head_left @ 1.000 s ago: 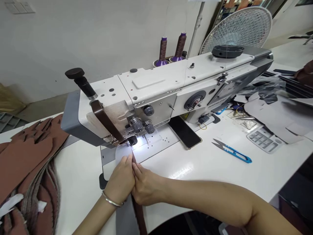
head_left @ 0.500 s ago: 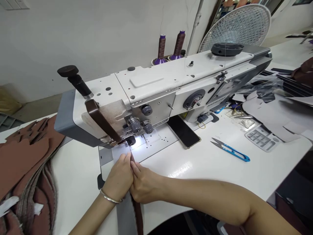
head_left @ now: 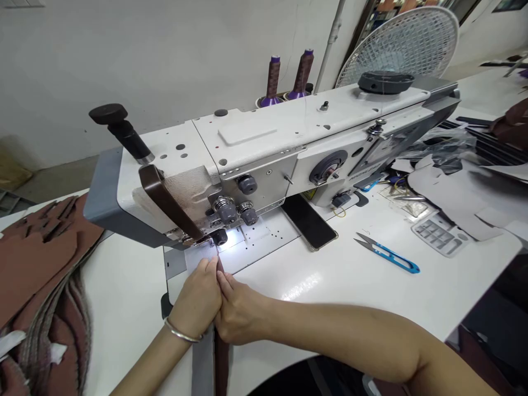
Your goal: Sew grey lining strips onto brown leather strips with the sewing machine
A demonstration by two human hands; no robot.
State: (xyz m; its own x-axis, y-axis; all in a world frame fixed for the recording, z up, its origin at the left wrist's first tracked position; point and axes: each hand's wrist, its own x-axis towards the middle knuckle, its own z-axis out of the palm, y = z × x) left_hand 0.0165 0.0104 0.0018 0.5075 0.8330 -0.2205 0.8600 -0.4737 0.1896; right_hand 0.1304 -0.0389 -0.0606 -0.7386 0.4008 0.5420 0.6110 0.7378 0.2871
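You can pass rightward over the glossy white desk [head_left: 330, 275] to the blue-handled metal snips [head_left: 385, 254]; the white-and-grey sewing machine [head_left: 264, 148] blocks you ahead.

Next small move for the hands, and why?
Probably ease the brown strip slightly forward into the sewing machine: the right hand grips it near the lit plate, the left hand close alongside, and more of it shows on the near side.

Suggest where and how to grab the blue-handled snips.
Likely by the blue handle, from above at its right end: the snips lie flat on the table, parted blades pointing left, away from that end.
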